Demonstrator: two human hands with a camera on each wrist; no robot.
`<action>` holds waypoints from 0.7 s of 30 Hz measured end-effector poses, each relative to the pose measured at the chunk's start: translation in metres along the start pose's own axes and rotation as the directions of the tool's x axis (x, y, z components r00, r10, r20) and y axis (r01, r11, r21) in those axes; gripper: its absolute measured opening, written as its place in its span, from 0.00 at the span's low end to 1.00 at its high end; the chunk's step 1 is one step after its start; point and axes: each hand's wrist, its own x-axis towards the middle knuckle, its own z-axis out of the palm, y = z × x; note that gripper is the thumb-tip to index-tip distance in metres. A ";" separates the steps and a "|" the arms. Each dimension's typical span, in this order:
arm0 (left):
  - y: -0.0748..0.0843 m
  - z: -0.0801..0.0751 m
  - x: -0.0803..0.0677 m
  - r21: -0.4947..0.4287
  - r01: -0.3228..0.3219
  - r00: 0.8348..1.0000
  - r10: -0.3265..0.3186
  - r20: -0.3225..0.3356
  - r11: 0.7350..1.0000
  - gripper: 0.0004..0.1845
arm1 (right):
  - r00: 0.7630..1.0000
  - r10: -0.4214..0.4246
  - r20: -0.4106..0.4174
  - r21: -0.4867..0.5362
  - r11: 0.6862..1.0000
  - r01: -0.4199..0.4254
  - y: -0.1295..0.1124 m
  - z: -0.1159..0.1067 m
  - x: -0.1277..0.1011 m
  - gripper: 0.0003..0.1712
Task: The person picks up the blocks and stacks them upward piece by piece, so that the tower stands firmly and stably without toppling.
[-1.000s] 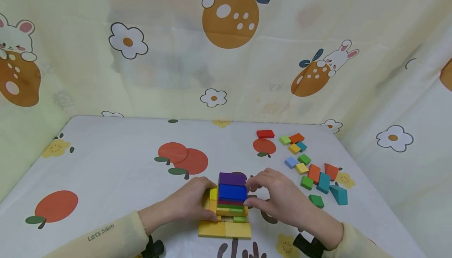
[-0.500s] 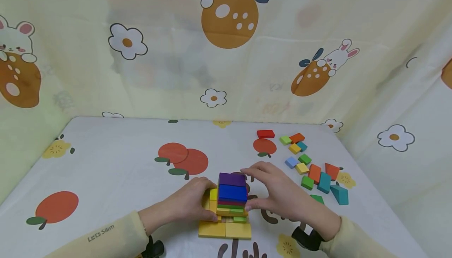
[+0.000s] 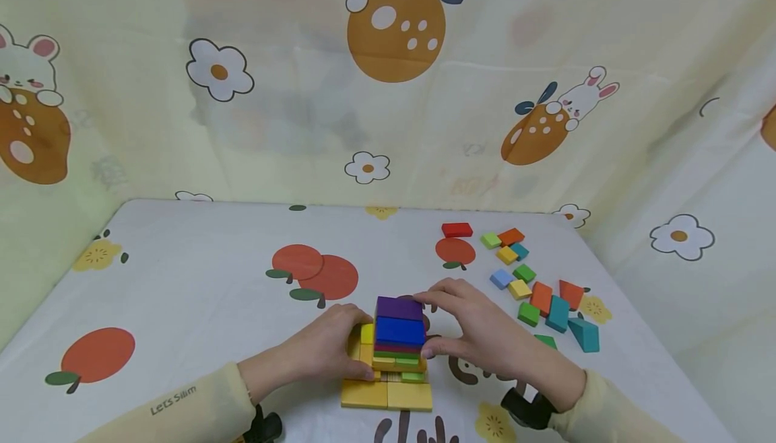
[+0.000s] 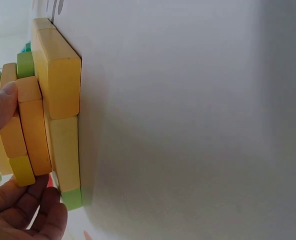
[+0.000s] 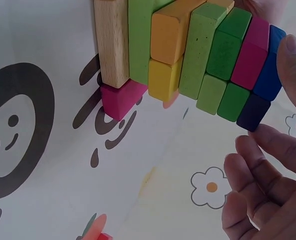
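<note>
A: Where does the block stack (image 3: 397, 345) sit?

B: Near the front edge of the table (image 3: 200, 275), at about six o'clock from the middle of it. Flat yellow blocks (image 3: 386, 394) form the base, with orange, yellow and green layers above, then a magenta one, and a blue block (image 3: 399, 330) and a purple block (image 3: 398, 308) on top.

A: What is the left hand (image 3: 327, 349) doing?

B: It rests against the stack's nine o'clock side, fingers curled round the lower yellow and orange pieces. The left wrist view shows a fingertip (image 4: 5, 100) pressed on an orange block's end and other fingers beneath, so it grips the stack.

A: And the right hand (image 3: 479, 328)?

B: It is on the three o'clock side. The thumb touches the stack's side below the blue block, and the fingers arch toward the purple block's far corner. In the right wrist view one fingertip (image 5: 295, 70) lies on the blue edge while the other fingers spread loosely, apart from the blocks. It is touching, with fingers relaxed, rather than clamping.

A: Anything else on the table?

B: Loose blocks (image 3: 533, 281) lie scattered at about two o'clock from the stack, well apart from it: a red block (image 3: 457, 229) farthest back, and teal pieces (image 3: 570, 325) nearest the right hand.
</note>
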 end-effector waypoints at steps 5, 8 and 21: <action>0.000 0.000 0.000 0.001 0.001 1.000 -0.001 0.001 1.000 0.38 | 1.000 0.004 0.016 0.008 1.000 -0.004 0.000 0.000 0.000 0.38; 0.000 0.001 0.000 0.001 0.002 1.000 -0.002 0.004 1.000 0.39 | 1.000 0.006 0.026 0.006 1.000 -0.006 0.000 -0.001 0.000 0.37; -0.001 0.001 0.000 0.003 -0.001 1.000 0.001 0.000 1.000 0.39 | 0.998 -0.010 0.057 0.000 1.000 0.010 0.001 -0.003 0.001 0.36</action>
